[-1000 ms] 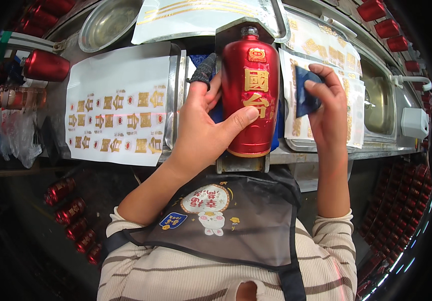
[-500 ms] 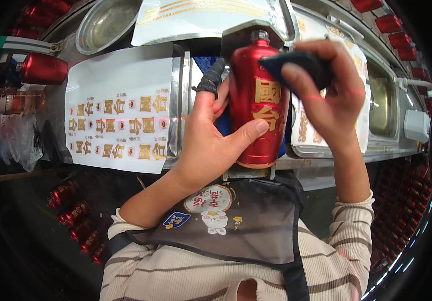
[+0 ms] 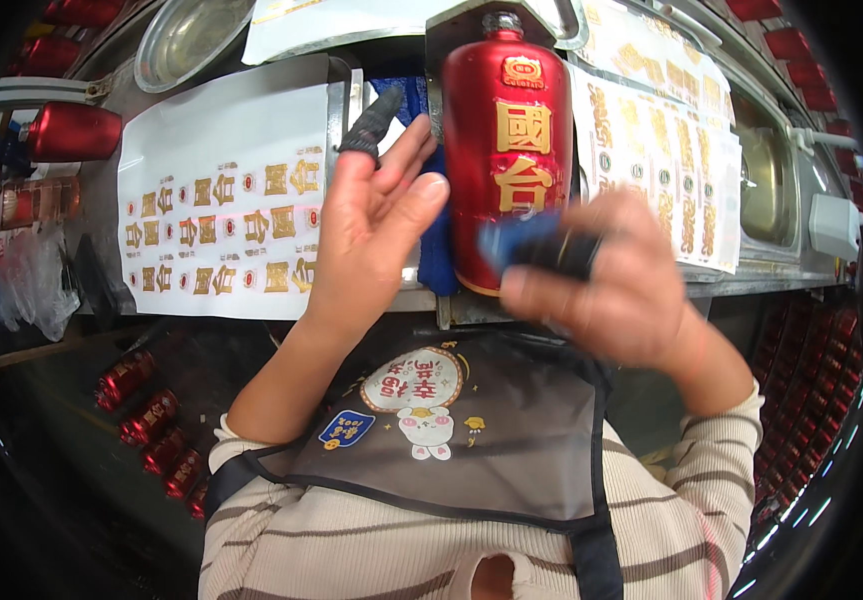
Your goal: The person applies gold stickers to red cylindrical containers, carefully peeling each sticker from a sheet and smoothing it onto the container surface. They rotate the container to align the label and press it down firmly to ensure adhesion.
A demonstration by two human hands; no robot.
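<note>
A red bottle (image 3: 471, 170) with raised gold characters and a gold emblem lies in a holder with its neck pointing away from me. Beside its left side, my left hand (image 3: 366, 235) is open and off the bottle, fingers apart. A black cover (image 3: 373, 122) wraps one of its fingertips. My right hand (image 3: 621, 290), smeared by motion, grips a blue and black scraper (image 3: 541, 248) over the lower right part of the bottle. Whether the scraper's blue edge touches the glass, I cannot tell. A blue cloth (image 3: 436, 225) shows between my left hand and the bottle.
A white sheet of gold decals (image 3: 221, 190) lies to the left; more decal sheets (image 3: 656, 170) lie to the right. Metal basins (image 3: 191, 45) stand far left and right. Another red bottle (image 3: 76, 130) lies at the left, and several more (image 3: 151, 415) stand below the bench.
My left hand has let go of the bottle and moved left. The right hand has brought the scraper from the bottle's upper part down toward its base, uncovering the emblem.
</note>
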